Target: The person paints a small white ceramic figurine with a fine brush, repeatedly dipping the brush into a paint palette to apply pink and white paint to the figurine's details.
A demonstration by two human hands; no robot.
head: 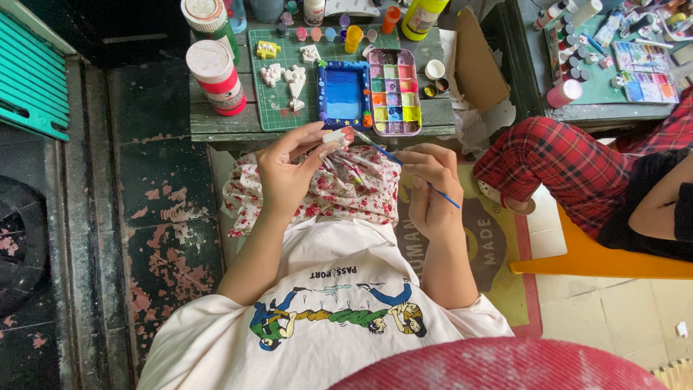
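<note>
My left hand (289,170) holds a small white plaster piece (336,137) between thumb and fingers, above my lap. My right hand (432,189) grips a thin blue-handled paintbrush (404,165) whose tip touches the white piece. Both hands hover over my floral-patterned trousers (339,191), just in front of a low wooden table (216,126).
On the table lie a green cutting mat (278,101) with white plaster shapes, a blue frame (343,94), a paint palette (393,90), small paint pots and two large paint bottles (215,76). Another person in red plaid trousers (570,166) sits at right on an orange seat.
</note>
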